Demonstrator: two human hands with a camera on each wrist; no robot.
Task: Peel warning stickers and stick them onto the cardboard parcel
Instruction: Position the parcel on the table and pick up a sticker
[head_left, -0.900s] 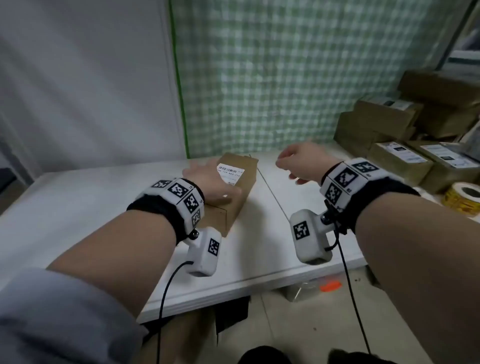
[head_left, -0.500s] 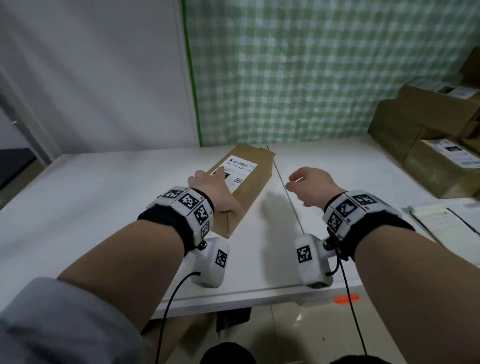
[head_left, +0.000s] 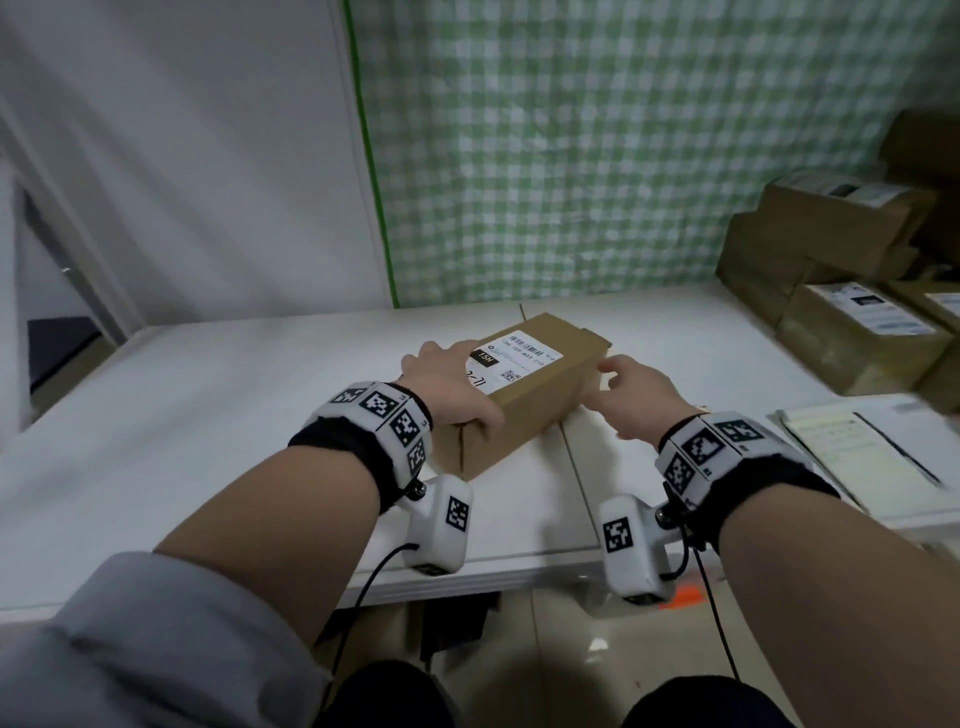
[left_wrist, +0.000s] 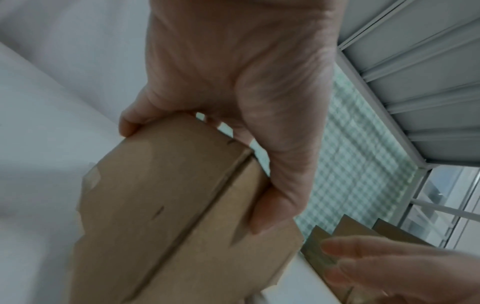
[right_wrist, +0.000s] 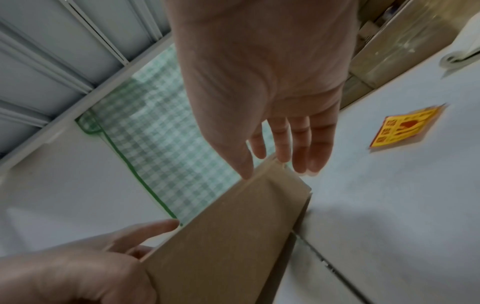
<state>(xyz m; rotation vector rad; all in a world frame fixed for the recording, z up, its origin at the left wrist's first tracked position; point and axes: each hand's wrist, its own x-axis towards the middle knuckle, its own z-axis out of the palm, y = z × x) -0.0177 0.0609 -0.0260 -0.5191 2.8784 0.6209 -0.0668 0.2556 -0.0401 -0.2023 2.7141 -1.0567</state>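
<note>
- One cardboard parcel (head_left: 540, 384) on the white desk (head_left: 208, 395), lying skewed across the seam between two desk panels; one white shipping label (head_left: 511, 358) on its top face.
- One yellow-and-red warning sticker (right_wrist: 405, 128) counted, flat on the desk, well apart from the parcel and off to the outer side of the right fingers; seen only from the right wrist, blurred.
- Stack of other brown boxes (head_left: 852, 291) beyond the right hand, at the desk's far right; count unclear, edges blurred. One sheet of paper (head_left: 852, 457) just right of the right wrist.
- Left hand (head_left: 447, 384): palm down over the parcel's near end, fingers (left_wrist: 130, 123) curled over the left edge, thumb (left_wrist: 275, 205) pressed on the near end face. It grips the parcel.
- Right hand (head_left: 634, 400): palm down at the parcel's right side, fingers (right_wrist: 298, 148) straight and slightly spread, nothing held. Fingertips sit at the parcel's top right edge; actual contact cannot be told.
- Both forearms bare, each wrist carrying a marker band and a white camera unit.
</note>
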